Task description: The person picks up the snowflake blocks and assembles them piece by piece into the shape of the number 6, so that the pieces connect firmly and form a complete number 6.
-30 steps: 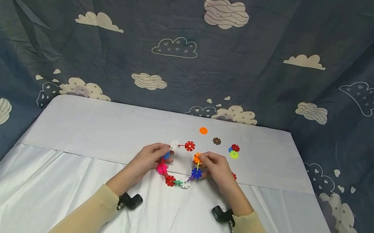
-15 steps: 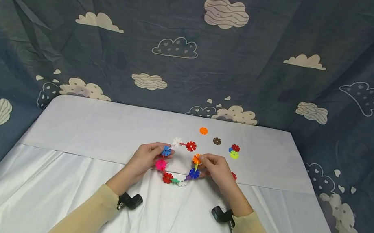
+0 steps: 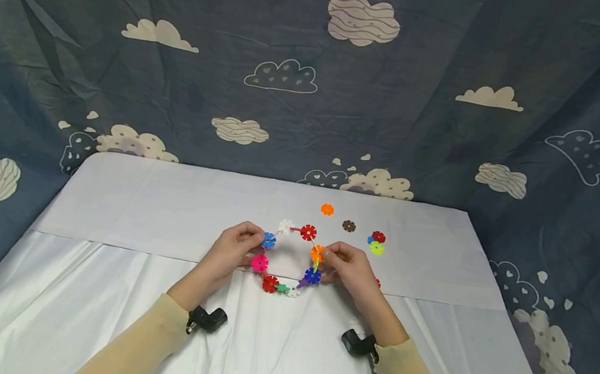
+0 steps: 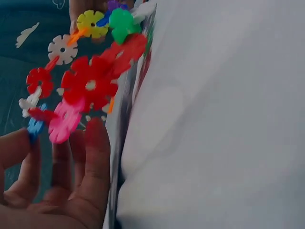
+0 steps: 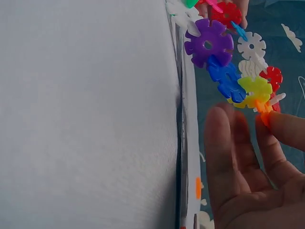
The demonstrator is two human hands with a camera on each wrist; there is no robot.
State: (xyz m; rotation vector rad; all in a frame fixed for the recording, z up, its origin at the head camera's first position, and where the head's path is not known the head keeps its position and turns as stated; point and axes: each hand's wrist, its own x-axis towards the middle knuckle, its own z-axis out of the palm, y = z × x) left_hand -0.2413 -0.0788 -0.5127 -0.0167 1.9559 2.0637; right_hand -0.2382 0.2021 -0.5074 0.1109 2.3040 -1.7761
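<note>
A ring of linked notched plastic snowflake discs (image 3: 270, 284) in many colours is held up over the white table between two hands. At its left side the left hand (image 3: 233, 245) pinches a light blue disc (image 3: 268, 241), thumb tip on the disc's edge in the left wrist view. Opposite, thumb and forefinger of the right hand (image 3: 349, 267) pinch an orange disc (image 5: 263, 112); that hand's other fingers spread below the ring. At the far side, a red disc (image 3: 308, 233) and a white disc (image 4: 62, 49) bridge toward the orange one.
Loose discs lie on the white-covered table (image 3: 154, 202) behind the right hand: an orange disc (image 3: 327, 209), a brown disc (image 3: 349, 226), and a small cluster with a red disc (image 3: 378, 236) and a yellow-green disc (image 3: 376, 248). A dark cloud-print curtain (image 3: 291, 27) stands behind.
The ring's far red disc has come slightly right and closer to the orange disc, with a pale link now showing between them. The left hand's fingers have drawn back left a little.
</note>
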